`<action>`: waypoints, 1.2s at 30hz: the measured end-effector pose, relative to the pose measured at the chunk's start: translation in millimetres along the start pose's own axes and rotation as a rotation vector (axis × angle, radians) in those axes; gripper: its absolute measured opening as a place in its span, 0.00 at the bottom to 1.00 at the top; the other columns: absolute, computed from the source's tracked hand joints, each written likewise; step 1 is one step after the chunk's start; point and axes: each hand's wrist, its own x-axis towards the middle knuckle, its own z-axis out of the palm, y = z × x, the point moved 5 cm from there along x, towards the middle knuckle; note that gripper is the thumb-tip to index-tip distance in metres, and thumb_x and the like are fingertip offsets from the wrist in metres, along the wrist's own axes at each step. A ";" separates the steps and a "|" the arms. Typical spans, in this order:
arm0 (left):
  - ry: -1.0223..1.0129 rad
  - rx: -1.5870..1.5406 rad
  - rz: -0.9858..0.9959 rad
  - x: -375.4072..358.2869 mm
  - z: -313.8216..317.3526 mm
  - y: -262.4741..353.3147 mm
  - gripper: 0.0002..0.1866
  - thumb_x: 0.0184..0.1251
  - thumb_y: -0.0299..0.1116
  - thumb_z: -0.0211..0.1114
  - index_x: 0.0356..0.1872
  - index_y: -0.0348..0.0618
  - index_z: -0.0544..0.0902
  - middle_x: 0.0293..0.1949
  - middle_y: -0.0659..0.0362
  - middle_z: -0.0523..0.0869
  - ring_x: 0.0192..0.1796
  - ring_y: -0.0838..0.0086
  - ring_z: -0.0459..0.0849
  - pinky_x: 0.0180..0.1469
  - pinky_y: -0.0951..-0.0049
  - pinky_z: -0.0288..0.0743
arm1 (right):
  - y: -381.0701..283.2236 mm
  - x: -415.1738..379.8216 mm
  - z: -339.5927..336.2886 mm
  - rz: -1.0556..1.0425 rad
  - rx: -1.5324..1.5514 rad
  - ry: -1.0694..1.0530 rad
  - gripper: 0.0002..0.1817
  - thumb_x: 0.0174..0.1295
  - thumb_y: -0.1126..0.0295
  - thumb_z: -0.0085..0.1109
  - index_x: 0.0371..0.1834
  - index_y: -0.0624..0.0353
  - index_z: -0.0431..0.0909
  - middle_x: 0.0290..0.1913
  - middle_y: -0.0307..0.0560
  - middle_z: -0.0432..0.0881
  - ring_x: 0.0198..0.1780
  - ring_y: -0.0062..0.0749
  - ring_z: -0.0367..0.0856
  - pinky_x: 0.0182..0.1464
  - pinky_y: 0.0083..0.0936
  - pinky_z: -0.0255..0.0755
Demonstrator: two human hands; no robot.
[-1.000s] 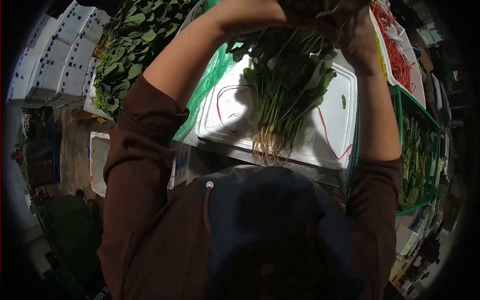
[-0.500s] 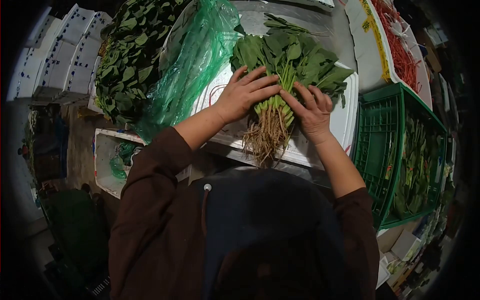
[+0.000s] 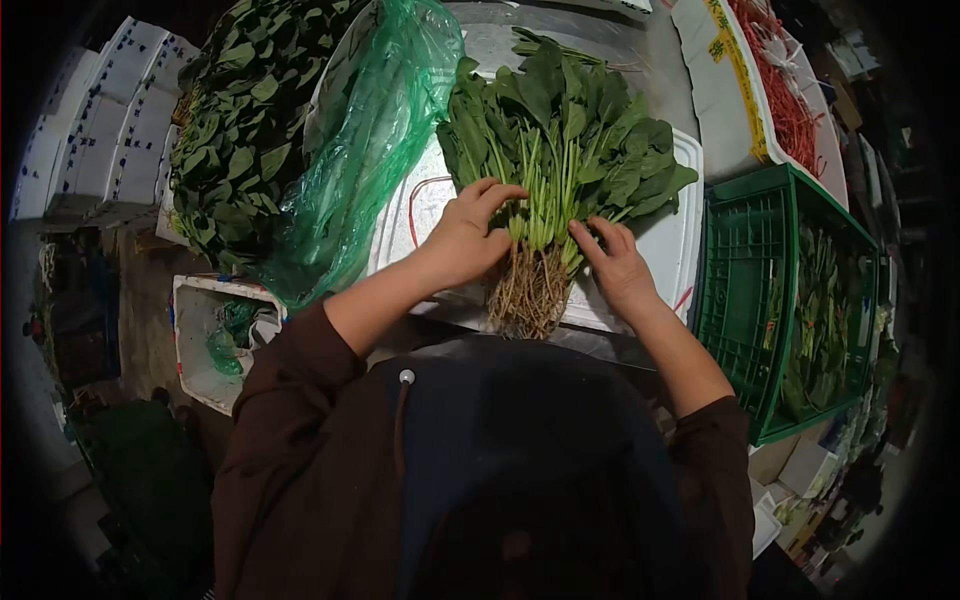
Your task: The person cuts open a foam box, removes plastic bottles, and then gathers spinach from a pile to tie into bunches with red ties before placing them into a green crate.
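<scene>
A bunch of spinach (image 3: 545, 200) lies on a white foam lid (image 3: 405, 225), leaves pointing away from me and brown roots (image 3: 530, 290) towards me. My left hand (image 3: 468, 235) is at the bunch's left side, its thumb and fingers apart and touching the stems just above the roots. On the other side, my right hand (image 3: 618, 265) has its fingertips against the stem bases, fingers slightly bent and apart. Neither hand is closed round the bunch. A few loose leafy stems (image 3: 555, 45) lie beyond it on the metal surface.
Green plastic film (image 3: 375, 150) and a big heap of leafy greens (image 3: 240, 130) are on the left. A white foam box (image 3: 200, 350) stands lower left. To the right are a green crate (image 3: 740, 290) holding greens and a foam box with red ties (image 3: 780, 90).
Both hands have come off the top of the stems and drawn apart to the bunch's two sides, nearer the roots. More of the pale stems shows. The whole view has shifted slightly.
</scene>
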 end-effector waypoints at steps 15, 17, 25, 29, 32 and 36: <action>0.039 0.523 -0.088 -2.6 63.4 34.2 0.34 0.48 0.54 0.68 0.61 0.79 0.70 0.72 0.45 0.47 0.66 0.26 0.51 0.61 0.29 0.51 | 81.8 112.0 -92.6 0.106 0.469 0.112 0.21 0.59 0.79 0.47 0.56 0.54 0.75 0.49 0.54 0.81 0.50 0.48 0.80 0.54 0.32 0.72; 0.045 0.528 -0.087 -2.9 62.9 32.8 0.34 0.48 0.54 0.68 0.61 0.79 0.70 0.72 0.45 0.47 0.66 0.26 0.51 0.61 0.29 0.51 | 138.0 163.9 -77.8 0.191 0.222 0.177 0.19 0.60 0.76 0.49 0.55 0.55 0.75 0.50 0.55 0.80 0.51 0.49 0.79 0.53 0.33 0.72; 0.026 0.486 -0.098 0.5 60.9 31.8 0.33 0.47 0.53 0.70 0.60 0.78 0.72 0.72 0.45 0.49 0.65 0.26 0.52 0.62 0.30 0.51 | 265.2 283.9 23.8 0.293 -0.094 -0.220 0.22 0.59 0.72 0.50 0.59 0.54 0.71 0.54 0.57 0.77 0.55 0.51 0.76 0.55 0.39 0.70; 0.008 0.482 -0.113 1.0 60.7 30.5 0.34 0.47 0.53 0.70 0.61 0.79 0.71 0.72 0.45 0.49 0.65 0.27 0.52 0.62 0.29 0.50 | 287.7 299.7 64.4 0.310 -0.092 -0.318 0.24 0.55 0.72 0.53 0.58 0.54 0.72 0.56 0.57 0.76 0.58 0.52 0.73 0.57 0.38 0.68; -0.002 0.477 -0.117 2.6 64.2 24.7 0.35 0.47 0.54 0.70 0.61 0.80 0.70 0.72 0.46 0.48 0.65 0.27 0.52 0.62 0.29 0.50 | 307.6 315.9 86.1 0.308 -0.066 -0.365 0.23 0.52 0.71 0.56 0.55 0.56 0.74 0.51 0.58 0.78 0.55 0.53 0.75 0.55 0.39 0.69; -0.024 0.482 -0.127 3.1 65.8 22.0 0.36 0.46 0.55 0.70 0.62 0.82 0.69 0.73 0.47 0.47 0.66 0.27 0.52 0.62 0.29 0.50 | 292.4 315.6 73.7 0.339 -0.027 -0.500 0.16 0.52 0.67 0.59 0.41 0.65 0.78 0.41 0.61 0.81 0.48 0.59 0.78 0.46 0.44 0.71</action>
